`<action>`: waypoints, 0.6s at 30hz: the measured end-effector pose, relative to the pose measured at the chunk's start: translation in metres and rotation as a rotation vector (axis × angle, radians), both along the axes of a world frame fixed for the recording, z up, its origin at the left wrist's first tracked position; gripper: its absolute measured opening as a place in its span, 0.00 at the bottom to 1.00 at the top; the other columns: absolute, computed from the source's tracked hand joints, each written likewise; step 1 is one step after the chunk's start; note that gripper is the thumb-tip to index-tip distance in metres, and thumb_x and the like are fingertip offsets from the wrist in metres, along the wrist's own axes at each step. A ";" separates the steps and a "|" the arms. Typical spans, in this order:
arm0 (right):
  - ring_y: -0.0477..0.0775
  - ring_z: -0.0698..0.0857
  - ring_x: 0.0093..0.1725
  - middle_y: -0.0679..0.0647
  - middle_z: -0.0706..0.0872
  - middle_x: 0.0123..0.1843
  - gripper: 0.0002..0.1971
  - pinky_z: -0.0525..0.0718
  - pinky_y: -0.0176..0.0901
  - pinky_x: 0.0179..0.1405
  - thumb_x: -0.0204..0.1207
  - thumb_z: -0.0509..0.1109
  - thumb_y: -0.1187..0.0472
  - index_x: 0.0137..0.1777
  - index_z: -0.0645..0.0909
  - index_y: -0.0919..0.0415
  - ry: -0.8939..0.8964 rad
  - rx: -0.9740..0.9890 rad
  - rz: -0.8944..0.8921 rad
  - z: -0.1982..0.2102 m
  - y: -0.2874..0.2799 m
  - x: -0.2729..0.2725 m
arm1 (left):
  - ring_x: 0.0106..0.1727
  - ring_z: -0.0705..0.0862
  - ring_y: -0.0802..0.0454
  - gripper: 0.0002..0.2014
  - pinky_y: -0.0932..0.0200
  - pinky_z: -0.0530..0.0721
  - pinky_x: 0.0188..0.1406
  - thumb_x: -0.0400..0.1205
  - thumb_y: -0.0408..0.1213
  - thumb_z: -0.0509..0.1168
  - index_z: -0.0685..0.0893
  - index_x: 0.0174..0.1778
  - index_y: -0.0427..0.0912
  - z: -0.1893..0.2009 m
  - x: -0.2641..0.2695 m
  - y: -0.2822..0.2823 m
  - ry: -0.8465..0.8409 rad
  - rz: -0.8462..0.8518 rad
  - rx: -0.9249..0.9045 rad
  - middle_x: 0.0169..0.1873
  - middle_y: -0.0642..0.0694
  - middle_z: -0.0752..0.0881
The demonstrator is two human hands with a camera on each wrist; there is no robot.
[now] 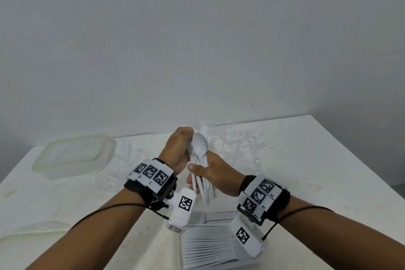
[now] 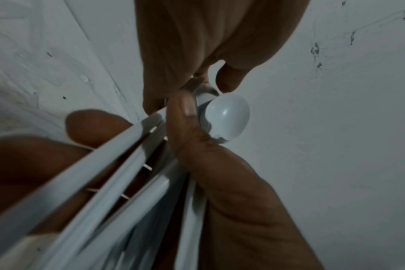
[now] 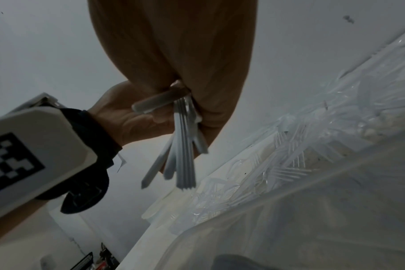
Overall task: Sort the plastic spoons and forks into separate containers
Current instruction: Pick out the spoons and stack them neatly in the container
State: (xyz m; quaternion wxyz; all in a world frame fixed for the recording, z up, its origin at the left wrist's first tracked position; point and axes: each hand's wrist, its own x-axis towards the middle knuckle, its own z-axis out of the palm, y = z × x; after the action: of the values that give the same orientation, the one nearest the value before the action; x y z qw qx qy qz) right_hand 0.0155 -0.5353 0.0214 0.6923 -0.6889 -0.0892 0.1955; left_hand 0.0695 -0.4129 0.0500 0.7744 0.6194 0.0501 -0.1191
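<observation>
A bundle of white plastic spoons point(image 1: 199, 147) is held upright above the middle of the table, bowls up and handles fanned downward. My left hand point(image 1: 179, 149) grips the bundle near the bowls. My right hand point(image 1: 217, 173) grips the handles lower down, its thumb across them. In the left wrist view one spoon bowl point(image 2: 227, 118) sticks out past the right thumb point(image 2: 185, 117). The right wrist view shows the spoon handles point(image 3: 183, 157) hanging below both hands. Clear plastic forks point(image 1: 241, 144) lie scattered on the table behind the hands.
A translucent lidded container point(image 1: 74, 155) stands at the left, with more clear forks point(image 1: 122, 160) beside it. Another translucent lid or container point(image 1: 28, 234) shows at the near left. Rows of white spoons point(image 1: 208, 245) lie stacked under my right wrist. A white wall bounds the table's far edge.
</observation>
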 end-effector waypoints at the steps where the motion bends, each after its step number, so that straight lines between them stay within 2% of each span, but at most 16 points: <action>1: 0.60 0.88 0.35 0.62 0.87 0.39 0.10 0.87 0.46 0.35 0.85 0.63 0.63 0.61 0.71 0.68 0.000 0.009 0.002 0.000 0.000 0.000 | 0.41 0.80 0.48 0.06 0.55 0.81 0.40 0.87 0.31 0.55 0.76 0.48 0.39 -0.001 0.001 0.001 0.009 0.006 -0.012 0.40 0.43 0.81; 4: 0.65 0.87 0.42 0.61 0.88 0.40 0.07 0.89 0.50 0.42 0.85 0.63 0.61 0.53 0.75 0.67 0.017 0.035 0.000 0.000 -0.002 0.000 | 0.40 0.79 0.47 0.11 0.54 0.80 0.42 0.86 0.26 0.52 0.78 0.43 0.37 -0.005 0.005 0.006 0.039 0.005 -0.076 0.37 0.42 0.81; 7: 0.70 0.85 0.47 0.63 0.88 0.41 0.09 0.88 0.53 0.42 0.85 0.62 0.61 0.51 0.75 0.68 0.104 0.081 -0.008 0.002 -0.004 0.000 | 0.48 0.78 0.40 0.12 0.45 0.77 0.54 0.83 0.23 0.51 0.79 0.42 0.34 -0.006 0.006 0.008 0.076 0.003 -0.098 0.43 0.37 0.82; 10: 0.72 0.85 0.48 0.66 0.87 0.42 0.10 0.88 0.58 0.44 0.86 0.62 0.61 0.58 0.74 0.70 0.139 0.079 -0.031 0.003 -0.002 0.000 | 0.56 0.80 0.36 0.12 0.41 0.76 0.65 0.85 0.32 0.54 0.80 0.54 0.30 -0.004 0.005 0.007 0.123 0.013 -0.154 0.54 0.31 0.81; 12: 0.71 0.85 0.45 0.66 0.86 0.40 0.10 0.88 0.58 0.42 0.86 0.62 0.62 0.59 0.74 0.70 0.145 0.054 -0.063 0.004 0.000 0.001 | 0.61 0.82 0.35 0.21 0.41 0.77 0.68 0.87 0.43 0.56 0.79 0.62 0.27 -0.004 0.006 0.007 0.142 -0.032 -0.184 0.58 0.31 0.83; 13: 0.70 0.86 0.43 0.67 0.86 0.40 0.10 0.88 0.57 0.41 0.86 0.62 0.62 0.59 0.73 0.71 0.146 0.042 -0.074 0.004 0.001 0.001 | 0.59 0.83 0.36 0.22 0.41 0.79 0.66 0.87 0.45 0.57 0.79 0.61 0.27 -0.005 0.007 0.006 0.126 -0.062 -0.174 0.56 0.32 0.84; 14: 0.69 0.86 0.40 0.68 0.86 0.41 0.12 0.89 0.56 0.39 0.86 0.62 0.62 0.61 0.73 0.72 0.147 0.041 -0.080 0.004 0.002 0.001 | 0.53 0.85 0.38 0.19 0.43 0.82 0.59 0.87 0.44 0.59 0.80 0.55 0.28 -0.004 0.007 0.005 0.096 -0.066 -0.133 0.50 0.33 0.84; 16: 0.67 0.87 0.37 0.69 0.86 0.41 0.15 0.89 0.55 0.38 0.86 0.61 0.63 0.64 0.71 0.74 0.165 0.077 -0.089 0.005 0.003 0.000 | 0.41 0.81 0.43 0.09 0.47 0.82 0.44 0.86 0.36 0.60 0.76 0.42 0.35 -0.004 0.007 0.003 0.036 -0.021 -0.065 0.39 0.38 0.78; 18: 0.67 0.87 0.36 0.68 0.86 0.40 0.15 0.89 0.59 0.39 0.86 0.61 0.64 0.66 0.71 0.75 0.188 0.122 -0.099 0.005 0.003 0.000 | 0.38 0.79 0.44 0.07 0.49 0.81 0.38 0.85 0.30 0.57 0.74 0.40 0.37 -0.006 0.007 0.003 0.010 0.007 -0.067 0.37 0.40 0.76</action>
State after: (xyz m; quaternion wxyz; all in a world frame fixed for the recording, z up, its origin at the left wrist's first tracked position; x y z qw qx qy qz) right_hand 0.0157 -0.5324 0.0259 0.7472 -0.6275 -0.0015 0.2192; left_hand 0.0766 -0.4100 0.0441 0.7947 0.5925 0.0522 -0.1214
